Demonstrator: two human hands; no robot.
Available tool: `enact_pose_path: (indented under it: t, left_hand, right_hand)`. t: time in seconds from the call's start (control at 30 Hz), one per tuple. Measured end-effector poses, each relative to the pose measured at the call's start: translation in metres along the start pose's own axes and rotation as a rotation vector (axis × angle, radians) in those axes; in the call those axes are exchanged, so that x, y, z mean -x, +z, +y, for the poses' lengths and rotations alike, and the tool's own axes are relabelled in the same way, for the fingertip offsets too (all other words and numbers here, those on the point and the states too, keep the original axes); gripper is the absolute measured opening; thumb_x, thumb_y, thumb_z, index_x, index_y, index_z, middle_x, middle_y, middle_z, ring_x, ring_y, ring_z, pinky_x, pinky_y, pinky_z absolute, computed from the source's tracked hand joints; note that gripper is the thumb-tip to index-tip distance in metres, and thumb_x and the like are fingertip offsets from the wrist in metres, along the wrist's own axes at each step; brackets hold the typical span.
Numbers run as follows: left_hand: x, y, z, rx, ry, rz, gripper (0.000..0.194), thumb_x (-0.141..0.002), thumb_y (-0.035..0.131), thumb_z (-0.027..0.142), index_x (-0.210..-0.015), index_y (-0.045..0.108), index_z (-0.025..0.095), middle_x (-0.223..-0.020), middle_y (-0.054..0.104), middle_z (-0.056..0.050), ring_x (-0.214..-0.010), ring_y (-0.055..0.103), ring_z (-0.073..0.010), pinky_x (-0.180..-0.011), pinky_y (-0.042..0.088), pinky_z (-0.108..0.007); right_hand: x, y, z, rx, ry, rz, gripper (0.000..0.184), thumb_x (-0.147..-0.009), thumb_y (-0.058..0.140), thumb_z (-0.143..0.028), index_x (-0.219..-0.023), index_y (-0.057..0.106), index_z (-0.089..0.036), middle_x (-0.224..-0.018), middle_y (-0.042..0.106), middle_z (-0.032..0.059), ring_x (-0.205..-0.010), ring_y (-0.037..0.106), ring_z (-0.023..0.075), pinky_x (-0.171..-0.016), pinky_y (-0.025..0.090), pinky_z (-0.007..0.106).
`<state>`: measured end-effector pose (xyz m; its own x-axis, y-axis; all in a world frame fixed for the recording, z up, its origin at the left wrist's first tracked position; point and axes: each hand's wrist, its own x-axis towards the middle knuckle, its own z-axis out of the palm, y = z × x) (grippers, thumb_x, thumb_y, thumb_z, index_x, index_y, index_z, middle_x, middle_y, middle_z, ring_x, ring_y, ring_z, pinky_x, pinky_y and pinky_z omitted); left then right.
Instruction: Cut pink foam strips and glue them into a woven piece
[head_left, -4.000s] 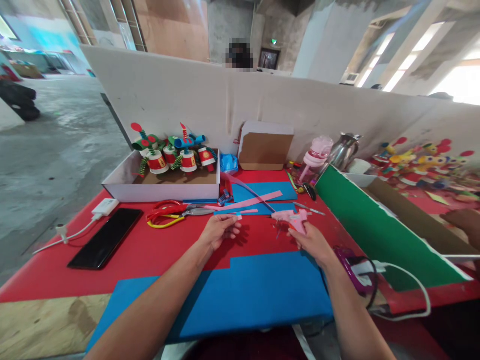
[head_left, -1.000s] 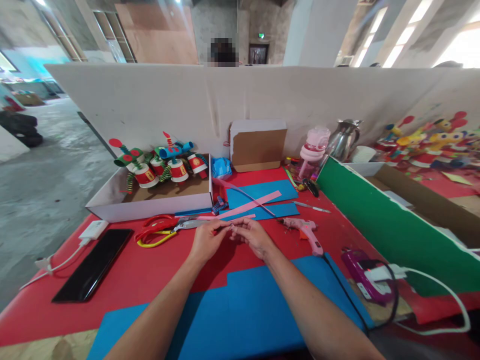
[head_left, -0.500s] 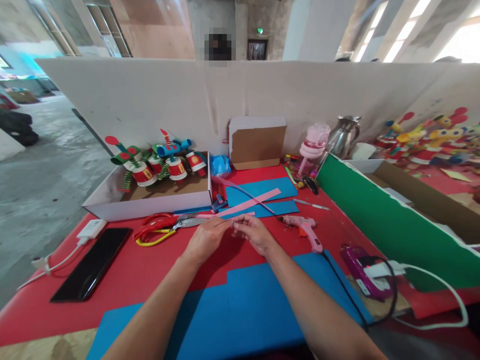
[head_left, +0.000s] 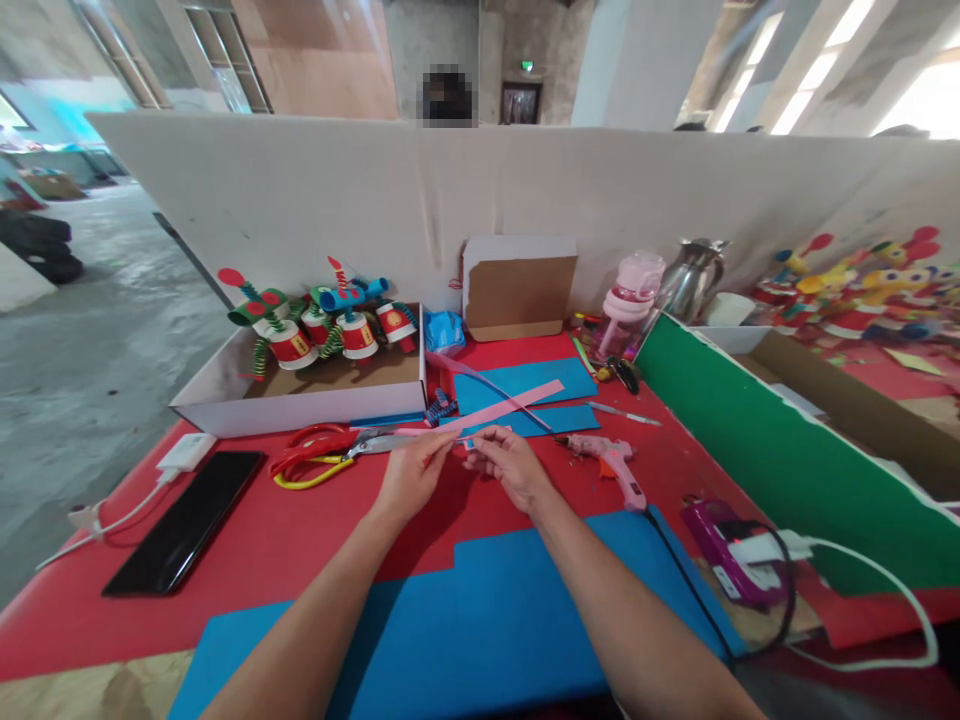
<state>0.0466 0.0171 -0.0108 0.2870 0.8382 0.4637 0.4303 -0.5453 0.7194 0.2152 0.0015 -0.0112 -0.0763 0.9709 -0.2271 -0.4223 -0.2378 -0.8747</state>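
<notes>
My left hand (head_left: pixel 412 478) is closed in a pinch above the red table top. Facing it, my right hand (head_left: pixel 511 468) pinches too, its fingertips almost meeting the left ones. Between them shows a small blue and pink paper piece (head_left: pixel 471 444), partly covered by fingers. Just behind the hands lie pink paper strips (head_left: pixel 517 401) across blue sheets (head_left: pixel 525 385). A pink glue gun (head_left: pixel 611 458) rests on its side right of my right hand, its nozzle pointing left. Left of my left hand are red-handled scissors (head_left: pixel 311 440) and a yellow-handled tool (head_left: pixel 315 475).
A white box (head_left: pixel 315 415) at left holds several paper-cup figures (head_left: pixel 292 345). Nearer are a black phone (head_left: pixel 184 525) and large blue sheets (head_left: pixel 487 610). Along the right stand a green-sided box (head_left: pixel 772 460), a purple power block (head_left: pixel 731 555) with cables, a pink bottle (head_left: pixel 630 295) and a metal jug (head_left: pixel 691 280).
Four seconds ago my right hand held the glue gun; it now lies on the table. That hand has moved left to join my left hand at the small paper piece.
</notes>
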Motion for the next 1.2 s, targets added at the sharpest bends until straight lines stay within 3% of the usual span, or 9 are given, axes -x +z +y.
enact_pose_path:
  t: [0.1, 0.17, 0.3, 0.43, 0.63, 0.77, 0.97, 1.1, 1.2]
  left_hand:
    - [-0.001, 0.004, 0.004, 0.233, -0.303, 0.047, 0.030, -0.088, 0.053, 0.038, -0.099, 0.072, 0.019, -0.079, 0.075, -0.004, -0.072, 0.068, -0.0193, -0.070, 0.054, -0.030]
    - [-0.001, 0.007, 0.009, 0.408, -0.431, 0.025, 0.032, -0.084, 0.055, 0.044, -0.091, 0.071, 0.017, -0.071, 0.072, -0.003, -0.063, 0.064, -0.0174, -0.062, 0.052, -0.029]
    - [-0.001, 0.014, 0.021, 0.578, -0.559, -0.009, 0.034, -0.069, 0.072, 0.047, -0.081, 0.069, 0.015, -0.071, 0.070, -0.004, -0.060, 0.061, -0.0149, -0.058, 0.048, -0.026]
    - [-0.002, 0.015, 0.026, 0.611, -0.621, 0.071, 0.037, -0.062, 0.078, 0.047, -0.076, 0.068, 0.015, -0.067, 0.067, -0.002, -0.057, 0.055, -0.0123, -0.057, 0.045, -0.025]
    - [-0.003, 0.010, 0.024, 0.660, -0.630, 0.073, 0.038, -0.060, 0.078, 0.050, -0.069, 0.066, 0.015, -0.059, 0.062, -0.001, -0.053, 0.053, -0.0124, -0.054, 0.045, -0.026]
    - [-0.003, 0.009, 0.025, 0.642, -0.624, 0.086, 0.033, -0.058, 0.080, 0.045, -0.065, 0.067, 0.015, -0.056, 0.061, 0.000, -0.053, 0.052, -0.0120, -0.053, 0.042, -0.025]
    - [-0.001, 0.015, 0.020, 0.616, -0.600, 0.050, 0.027, -0.061, 0.076, 0.041, -0.063, 0.067, 0.016, -0.057, 0.064, -0.001, -0.053, 0.053, -0.0121, -0.055, 0.044, -0.025]
    - [-0.004, 0.012, 0.019, 0.413, -0.506, -0.030, 0.028, -0.071, 0.066, 0.044, -0.071, 0.071, 0.016, -0.061, 0.067, -0.002, -0.055, 0.057, -0.0143, -0.057, 0.046, -0.026]
    - [-0.009, -0.016, 0.017, 0.068, -0.356, -0.034, 0.030, -0.083, 0.054, 0.040, -0.081, 0.074, 0.018, -0.076, 0.074, -0.005, -0.069, 0.065, -0.0186, -0.068, 0.050, -0.028]
  right_hand:
    - [0.002, 0.004, 0.001, 0.048, -0.034, 0.069, 0.038, -0.056, 0.086, -0.044, -0.075, 0.063, -0.020, -0.063, 0.068, -0.0019, -0.062, 0.068, 0.0147, -0.058, 0.049, 0.024]
    - [0.002, 0.006, 0.002, 0.044, -0.068, 0.091, 0.038, -0.056, 0.085, -0.043, -0.075, 0.061, -0.020, -0.067, 0.069, -0.0016, -0.065, 0.069, 0.0151, -0.062, 0.051, 0.026]
    - [0.002, 0.007, 0.005, 0.049, -0.185, 0.124, 0.034, -0.058, 0.084, -0.039, -0.073, 0.060, -0.021, -0.070, 0.067, -0.0033, -0.066, 0.066, 0.0137, -0.070, 0.053, 0.028]
    - [0.002, 0.009, 0.008, 0.122, -0.241, 0.126, 0.031, -0.061, 0.083, -0.039, -0.076, 0.063, -0.021, -0.072, 0.067, -0.0028, -0.065, 0.063, 0.0130, -0.068, 0.053, 0.027]
    - [0.003, 0.009, 0.006, 0.109, -0.175, 0.047, 0.039, -0.055, 0.087, -0.041, -0.081, 0.067, -0.021, -0.079, 0.070, -0.0001, -0.072, 0.066, 0.0157, -0.073, 0.056, 0.031]
    - [0.003, 0.007, 0.004, 0.096, -0.074, 0.003, 0.041, -0.059, 0.084, -0.049, -0.085, 0.072, -0.019, -0.079, 0.072, 0.0022, -0.069, 0.066, 0.0155, -0.071, 0.055, 0.031]
    - [0.002, 0.007, 0.004, 0.270, -0.152, 0.048, 0.033, -0.059, 0.081, -0.049, -0.072, 0.071, -0.020, -0.062, 0.066, -0.0009, -0.054, 0.057, 0.0126, -0.056, 0.048, 0.027]
    - [0.001, 0.006, 0.000, 0.348, -0.217, 0.088, 0.031, -0.061, 0.078, -0.049, -0.067, 0.069, -0.021, -0.056, 0.062, -0.0014, -0.051, 0.052, 0.0131, -0.047, 0.040, 0.025]
    - [0.001, 0.004, -0.003, 0.346, -0.207, 0.085, 0.032, -0.060, 0.078, -0.050, -0.068, 0.070, -0.020, -0.055, 0.060, -0.0016, -0.051, 0.052, 0.0126, -0.046, 0.036, 0.024]
